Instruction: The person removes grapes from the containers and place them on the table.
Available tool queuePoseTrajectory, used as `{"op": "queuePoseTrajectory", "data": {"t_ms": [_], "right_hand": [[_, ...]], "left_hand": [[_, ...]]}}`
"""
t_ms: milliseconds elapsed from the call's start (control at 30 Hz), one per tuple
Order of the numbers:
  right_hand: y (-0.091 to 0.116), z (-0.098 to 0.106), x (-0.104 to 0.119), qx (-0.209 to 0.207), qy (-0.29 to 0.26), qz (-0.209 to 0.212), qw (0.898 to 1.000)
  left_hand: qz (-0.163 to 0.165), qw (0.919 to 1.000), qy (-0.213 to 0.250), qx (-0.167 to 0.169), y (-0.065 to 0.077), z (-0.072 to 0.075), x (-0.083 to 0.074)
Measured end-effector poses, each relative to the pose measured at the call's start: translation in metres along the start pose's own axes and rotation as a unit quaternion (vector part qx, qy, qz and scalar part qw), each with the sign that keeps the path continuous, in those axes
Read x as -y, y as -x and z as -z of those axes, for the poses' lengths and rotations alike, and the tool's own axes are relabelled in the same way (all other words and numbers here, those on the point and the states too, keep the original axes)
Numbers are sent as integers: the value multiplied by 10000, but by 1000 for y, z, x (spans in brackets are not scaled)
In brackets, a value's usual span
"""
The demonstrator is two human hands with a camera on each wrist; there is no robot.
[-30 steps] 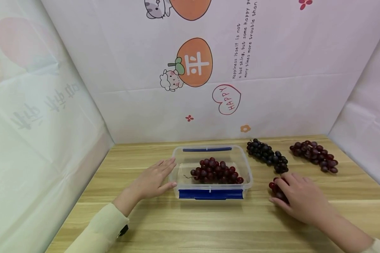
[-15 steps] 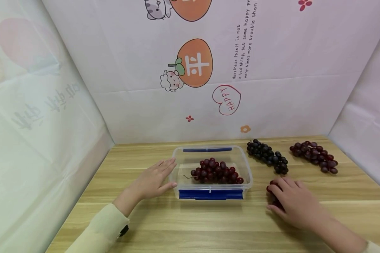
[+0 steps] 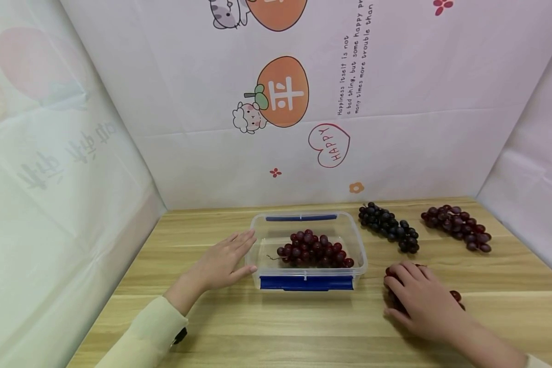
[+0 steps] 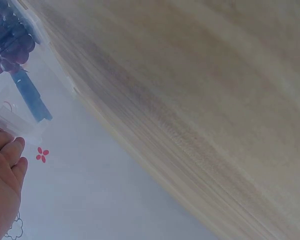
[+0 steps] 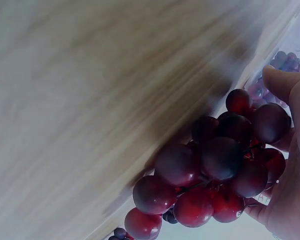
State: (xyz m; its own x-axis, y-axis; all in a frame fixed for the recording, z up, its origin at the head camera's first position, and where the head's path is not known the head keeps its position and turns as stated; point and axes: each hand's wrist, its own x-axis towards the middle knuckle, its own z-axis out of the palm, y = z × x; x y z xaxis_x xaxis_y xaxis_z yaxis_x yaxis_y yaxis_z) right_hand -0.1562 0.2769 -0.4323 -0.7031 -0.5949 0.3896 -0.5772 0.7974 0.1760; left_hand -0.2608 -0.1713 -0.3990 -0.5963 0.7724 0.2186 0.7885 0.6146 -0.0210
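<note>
My left hand point(image 3: 223, 260) rests against the left side of a clear plastic food container point(image 3: 253, 255) with blue clips, its fingers fairly straight. Inside the container lies a bunch of red grapes point(image 3: 310, 249) with a thin stem poking out to the left. To the right of the container, my right hand point(image 3: 425, 301) grips a second bunch of dark red grapes point(image 5: 210, 165) from above, fingers curled over it. In the head view most of that bunch is hidden beneath the palm; a few grapes show at the fingertips and behind the hand.
A bunch of black grapes point(image 3: 388, 226) lies at the back, right of the container. Farther right is another bunch of purple-red grapes point(image 3: 457, 227). The wooden table point(image 3: 303, 327) ends at a printed white cloth backdrop point(image 3: 202, 153), with cloth on both sides too.
My right hand has shifted slightly left and nearer the front edge with its grapes, and more of the bunch now shows behind the palm. The left hand and container have stayed put.
</note>
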Motion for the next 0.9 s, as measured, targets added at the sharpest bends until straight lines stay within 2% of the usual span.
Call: {"op": "queuePoseTrajectory", "data": {"t_ms": [233,533,900], "right_hand": [[0,0,1,-106,-47,47,9999],[-6,10,1,-26,-30,-75,10000],[-25,22,-9,-549,-79,124,9984]], "left_hand": [[15,10000,9,11,0,0,0],[17,10000,14,0,1,-1,0],[90,9999,-61,68,0,0,1]]}}
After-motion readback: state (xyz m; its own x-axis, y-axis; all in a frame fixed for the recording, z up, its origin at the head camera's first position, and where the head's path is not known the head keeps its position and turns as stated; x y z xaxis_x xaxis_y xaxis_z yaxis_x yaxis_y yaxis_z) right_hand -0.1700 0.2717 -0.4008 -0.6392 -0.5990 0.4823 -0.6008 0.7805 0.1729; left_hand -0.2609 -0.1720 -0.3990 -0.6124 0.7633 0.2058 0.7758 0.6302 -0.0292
